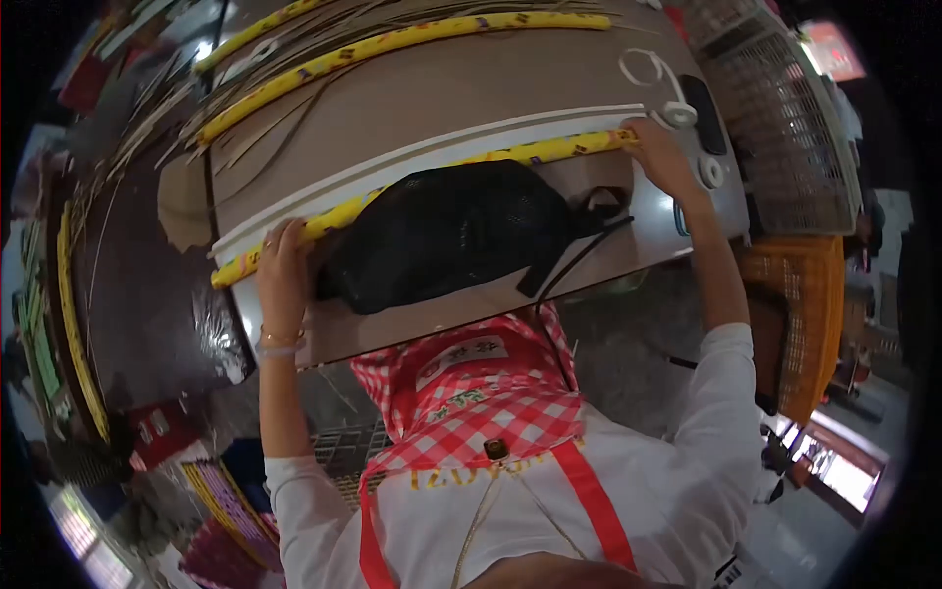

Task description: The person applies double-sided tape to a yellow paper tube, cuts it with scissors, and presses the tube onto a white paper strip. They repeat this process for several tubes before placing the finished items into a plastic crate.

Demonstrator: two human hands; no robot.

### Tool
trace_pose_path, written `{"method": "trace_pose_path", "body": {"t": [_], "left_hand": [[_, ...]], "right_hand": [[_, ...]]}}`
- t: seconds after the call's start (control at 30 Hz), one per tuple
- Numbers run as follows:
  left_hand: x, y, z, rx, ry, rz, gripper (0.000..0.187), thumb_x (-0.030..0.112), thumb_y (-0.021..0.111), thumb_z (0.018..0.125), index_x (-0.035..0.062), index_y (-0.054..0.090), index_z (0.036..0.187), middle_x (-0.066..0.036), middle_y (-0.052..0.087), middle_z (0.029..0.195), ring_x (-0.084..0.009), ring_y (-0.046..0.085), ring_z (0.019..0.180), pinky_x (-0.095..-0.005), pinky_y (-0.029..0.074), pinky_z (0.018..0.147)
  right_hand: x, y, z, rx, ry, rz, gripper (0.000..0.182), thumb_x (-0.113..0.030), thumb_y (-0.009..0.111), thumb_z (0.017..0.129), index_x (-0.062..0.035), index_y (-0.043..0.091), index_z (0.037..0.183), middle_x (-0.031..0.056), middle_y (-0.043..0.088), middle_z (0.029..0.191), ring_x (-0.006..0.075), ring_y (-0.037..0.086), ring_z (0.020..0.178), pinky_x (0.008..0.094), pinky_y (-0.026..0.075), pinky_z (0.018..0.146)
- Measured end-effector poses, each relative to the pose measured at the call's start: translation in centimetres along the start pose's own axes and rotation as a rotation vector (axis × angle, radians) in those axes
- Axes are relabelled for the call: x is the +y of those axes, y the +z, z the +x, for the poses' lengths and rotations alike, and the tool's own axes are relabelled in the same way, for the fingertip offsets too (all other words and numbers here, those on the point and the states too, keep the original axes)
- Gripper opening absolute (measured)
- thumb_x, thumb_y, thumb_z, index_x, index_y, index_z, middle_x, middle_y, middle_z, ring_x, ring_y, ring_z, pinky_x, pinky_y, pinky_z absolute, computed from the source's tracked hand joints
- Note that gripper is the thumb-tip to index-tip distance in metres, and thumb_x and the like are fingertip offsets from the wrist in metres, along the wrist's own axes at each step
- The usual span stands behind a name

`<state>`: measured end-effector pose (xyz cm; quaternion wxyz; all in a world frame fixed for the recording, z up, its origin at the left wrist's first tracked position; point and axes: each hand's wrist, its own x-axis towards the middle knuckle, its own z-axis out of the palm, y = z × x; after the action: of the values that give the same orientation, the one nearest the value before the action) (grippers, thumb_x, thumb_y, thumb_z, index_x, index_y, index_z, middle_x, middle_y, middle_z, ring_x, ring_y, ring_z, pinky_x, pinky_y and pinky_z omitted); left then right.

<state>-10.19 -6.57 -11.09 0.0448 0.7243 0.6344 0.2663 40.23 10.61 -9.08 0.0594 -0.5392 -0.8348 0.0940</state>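
A long yellow patterned tube (549, 150) lies across the table in front of me. My left hand (283, 270) grips it near its left end, fingers curled over the top. At the other end, my right hand (662, 160) has its fingers closed on the tip of the same tube. Between my arms a black mesh bag (456, 236) with a strap and buckle rests on the table and covers part of the tube's middle. Just behind the tube runs a long white strip (432, 152), roughly parallel to it.
Farther back on the table (471, 83) lie another yellow tube (392, 44) and many thin loose strips (157, 128). Rolls of white tape (709, 173) and a dark phone-like object (703, 115) are at right. Beyond the right edge stand a wire basket (785, 128) and an orange crate (810, 324).
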Motion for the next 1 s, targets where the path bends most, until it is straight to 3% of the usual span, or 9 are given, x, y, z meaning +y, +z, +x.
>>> {"method": "trace_pose_path", "body": {"t": [0.13, 0.23, 0.27, 0.6, 0.73, 0.77, 0.9, 0.97, 1.0], "left_hand": [[0.6, -0.3, 0.3, -0.031, 0.002, 0.01, 0.028, 0.002, 0.053, 0.081, 0.0018, 0.052, 0.109, -0.017, 0.055, 0.108, -0.0363, 0.053, 0.099, -0.0401, 0.043, 0.084], [0.1, -0.2, 0.1, -0.05, -0.003, 0.053, 0.029, 0.002, 0.053, 0.082, 0.0028, 0.052, 0.111, -0.017, 0.055, 0.109, -0.0352, 0.053, 0.1, -0.039, 0.043, 0.083], [0.2, -0.3, 0.1, -0.065, -0.007, 0.069, 0.03, 0.002, 0.054, 0.082, 0.0029, 0.052, 0.112, -0.017, 0.055, 0.109, -0.0348, 0.053, 0.1, -0.0388, 0.044, 0.083], [0.5, -1.4, 0.2, -0.181, -0.016, 0.127, 0.032, 0.0, 0.055, 0.081, 0.0035, 0.051, 0.113, -0.015, 0.056, 0.111, -0.0344, 0.054, 0.1, -0.0393, 0.044, 0.082], [0.7, -1.4, 0.2, -0.147, 0.044, 0.137, 0.033, 0.001, 0.054, 0.081, 0.0041, 0.05, 0.115, -0.017, 0.055, 0.112, -0.0354, 0.052, 0.102, -0.0401, 0.043, 0.084], [0.4, -1.3, -0.1, -0.209, -0.05, 0.162, 0.034, 0.003, 0.053, 0.084, 0.0051, 0.049, 0.118, -0.016, 0.053, 0.118, -0.0336, 0.049, 0.111, -0.0388, 0.041, 0.09], [-0.5, -0.5, -0.4, -0.157, 0.01, 0.163, 0.039, 0.003, 0.054, 0.083, 0.0061, 0.047, 0.12, -0.017, 0.051, 0.121, -0.0346, 0.048, 0.113, -0.0409, 0.039, 0.093], [0.0, -0.6, -0.1, -0.129, 0.017, 0.216, 0.045, 0.004, 0.058, 0.078, 0.007, 0.047, 0.122, -0.017, 0.05, 0.119, -0.0355, 0.047, 0.112, -0.043, 0.039, 0.092], [0.5, -0.8, 0.1, -0.107, 0.037, 0.238, 0.043, 0.007, 0.06, 0.077, 0.0065, 0.048, 0.119, -0.016, 0.05, 0.114, -0.0346, 0.048, 0.107, -0.0429, 0.04, 0.089]], "right_hand": [[-0.4, 1.0, -0.8, 0.075, -0.003, -0.116, 0.035, -0.013, 0.056, 0.082, -0.0083, 0.046, 0.115, 0.0119, 0.051, 0.117, 0.0301, 0.048, 0.109, 0.0404, 0.035, 0.097], [-0.5, 1.5, -0.8, 0.098, 0.011, -0.12, 0.035, -0.014, 0.055, 0.083, -0.0082, 0.045, 0.117, 0.0111, 0.05, 0.118, 0.0285, 0.047, 0.111, 0.0405, 0.032, 0.101], [0.2, 2.5, -1.1, 0.199, -0.076, -0.182, 0.035, -0.015, 0.055, 0.083, -0.0076, 0.045, 0.116, 0.011, 0.051, 0.116, 0.0277, 0.046, 0.112, 0.0413, 0.032, 0.101], [0.7, 2.5, -1.2, 0.175, -0.177, -0.069, 0.033, -0.012, 0.056, 0.083, -0.0067, 0.045, 0.114, 0.0126, 0.049, 0.117, 0.0297, 0.047, 0.111, 0.0439, 0.031, 0.101], [0.4, 2.0, -1.3, 0.114, -0.109, -0.01, 0.038, -0.006, 0.054, 0.082, -0.0058, 0.043, 0.118, 0.0152, 0.044, 0.125, 0.0337, 0.039, 0.118, 0.0436, 0.023, 0.106], [0.3, 1.8, -1.3, 0.106, -0.105, -0.003, 0.039, -0.006, 0.054, 0.082, -0.0061, 0.042, 0.119, 0.0149, 0.044, 0.126, 0.0335, 0.038, 0.118, 0.0436, 0.022, 0.106], [0.2, 1.5, -0.8, 0.079, -0.111, 0.007, 0.04, -0.003, 0.053, 0.082, -0.007, 0.042, 0.12, 0.0139, 0.034, 0.128, 0.0356, 0.035, 0.121, 0.041, 0.033, 0.098], [-0.5, 1.0, -0.5, 0.019, -0.001, 0.065, 0.037, -0.003, 0.053, 0.082, -0.007, 0.045, 0.118, 0.0141, 0.035, 0.126, 0.034, 0.035, 0.12, 0.041, 0.033, 0.098], [-0.5, 1.2, -0.7, 0.105, -0.057, 0.018, 0.034, -0.003, 0.053, 0.082, -0.0056, 0.049, 0.115, 0.0148, 0.037, 0.124, 0.0339, 0.038, 0.117, 0.0396, 0.034, 0.097]]}}
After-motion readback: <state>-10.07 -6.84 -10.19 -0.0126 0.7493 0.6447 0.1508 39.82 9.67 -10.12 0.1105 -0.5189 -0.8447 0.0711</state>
